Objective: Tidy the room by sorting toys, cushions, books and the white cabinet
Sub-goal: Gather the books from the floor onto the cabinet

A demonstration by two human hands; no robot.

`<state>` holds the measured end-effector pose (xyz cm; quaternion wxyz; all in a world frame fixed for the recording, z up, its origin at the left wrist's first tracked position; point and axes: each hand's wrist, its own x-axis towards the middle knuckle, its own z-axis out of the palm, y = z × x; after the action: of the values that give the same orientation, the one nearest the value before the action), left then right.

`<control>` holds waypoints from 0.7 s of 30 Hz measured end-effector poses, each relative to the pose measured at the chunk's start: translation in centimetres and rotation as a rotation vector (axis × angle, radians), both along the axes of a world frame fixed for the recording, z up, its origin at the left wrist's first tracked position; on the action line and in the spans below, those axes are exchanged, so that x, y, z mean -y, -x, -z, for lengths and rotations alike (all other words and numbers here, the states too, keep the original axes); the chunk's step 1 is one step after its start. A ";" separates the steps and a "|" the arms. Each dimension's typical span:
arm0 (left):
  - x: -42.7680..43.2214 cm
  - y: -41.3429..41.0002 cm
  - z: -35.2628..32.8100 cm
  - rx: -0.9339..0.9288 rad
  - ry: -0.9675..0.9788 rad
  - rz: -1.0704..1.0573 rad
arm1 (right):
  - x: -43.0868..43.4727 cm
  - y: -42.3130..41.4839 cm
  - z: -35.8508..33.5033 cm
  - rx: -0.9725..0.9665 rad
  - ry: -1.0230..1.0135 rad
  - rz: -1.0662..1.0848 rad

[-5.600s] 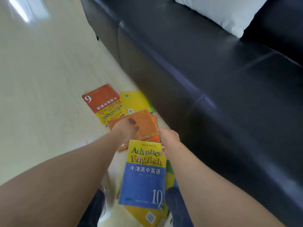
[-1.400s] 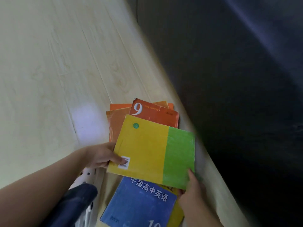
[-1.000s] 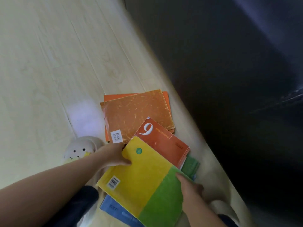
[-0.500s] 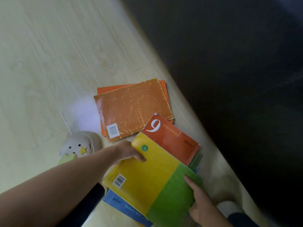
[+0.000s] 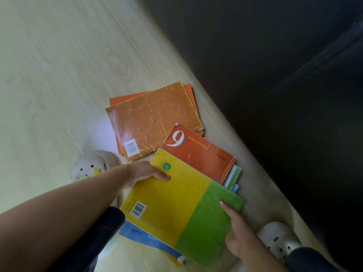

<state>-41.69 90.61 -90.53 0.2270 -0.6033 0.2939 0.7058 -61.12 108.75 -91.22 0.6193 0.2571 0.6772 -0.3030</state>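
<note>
A stack of books lies on the floor between my feet, topped by a yellow and green book [image 5: 182,205]. Under it sit a red book with a white "6" [image 5: 198,152] and a blue book [image 5: 141,235]. My left hand [image 5: 144,173] grips the stack's upper left edge, thumb on the yellow cover. My right hand [image 5: 238,232] holds the stack's right edge, thumb on the green part. Apart from the stack, a worn orange book [image 5: 153,118] lies on another orange book [image 5: 191,93].
A black leather sofa [image 5: 284,85] fills the right side, close beside the books. My white clogs stand at the left [image 5: 92,166] and lower right [image 5: 279,240]. Pale wooden floor [image 5: 49,75] stretches to the left.
I have gathered the yellow-green and red books onto the blue one and slid the stack toward me. The worn orange books stay on the floor.
</note>
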 end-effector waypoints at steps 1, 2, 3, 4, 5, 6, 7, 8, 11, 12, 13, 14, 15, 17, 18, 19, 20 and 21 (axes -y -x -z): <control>0.0 0.1 -0.4 0.016 0.015 -0.017 | 0.0 -0.2 -0.3 -0.031 -0.003 -0.030; 0.0 0.0 -0.7 0.024 0.034 -0.034 | -0.1 -0.5 -0.5 -0.074 -0.005 -0.068; 0.0 0.2 -1.1 0.025 0.050 -0.056 | -0.2 -0.6 -0.5 -0.111 0.007 -0.087; 0.0 0.1 -2.1 0.040 0.082 -0.072 | -0.4 -0.7 -0.9 -0.121 0.031 -0.099; 0.1 0.2 -3.0 0.053 0.109 -0.079 | -0.3 -0.8 -1.5 -0.124 0.046 -0.097; 0.2 0.2 -3.7 0.057 0.129 -0.081 | -0.1 -0.9 -2.2 -0.134 0.063 -0.095; 0.1 0.1 -4.6 0.070 0.153 -0.087 | 0.2 -1.0 -3.2 -0.151 0.089 -0.090; 0.0 0.0 -5.5 0.077 0.168 -0.102 | 0.3 -1.0 -4.0 -0.160 0.120 -0.080; -0.8 -0.7 -8.8 0.073 0.197 -0.150 | 0.3 -0.9 -6.2 -0.186 0.205 -0.093; -1.0 -0.9 -10.4 0.072 0.219 -0.171 | 0.4 -1.0 -7.3 -0.201 0.222 -0.092; -1.0 -1.0 -11.2 0.060 0.232 -0.183 | 0.5 -1.0 -7.8 -0.207 0.231 -0.094; -1.4 -1.5 -13.2 0.057 0.262 -0.185 | 0.5 -1.1 -9.8 -0.208 0.245 -0.110; -1.8 -1.7 -14.8 0.051 0.292 -0.191 | 0.6 -1.3 -11.0 -0.214 0.262 -0.120; -2.2 -1.8 -17.9 0.051 0.379 -0.212 | 0.7 -1.4 -13.3 -0.228 0.277 -0.124; -2.8 -2.2 -20.1 0.042 0.420 -0.213 | 0.6 -1.7 -15.2 -0.232 0.314 -0.129; -3.5 -2.2 -22.3 0.031 0.464 -0.221 | 0.4 -1.8 -17.2 -0.252 0.349 -0.138; -3.5 -2.1 -23.0 0.016 0.485 -0.234 | 0.7 -1.7 -17.6 -0.259 0.370 -0.142; -4.2 -2.1 -25.1 0.005 0.520 -0.235 | 0.4 -1.6 -19.7 -0.303 0.394 -0.158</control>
<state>-39.56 94.79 -65.46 -0.0180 -0.6729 0.3924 0.6269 -59.53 108.38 -71.50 0.5706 0.0294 0.7082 -0.4148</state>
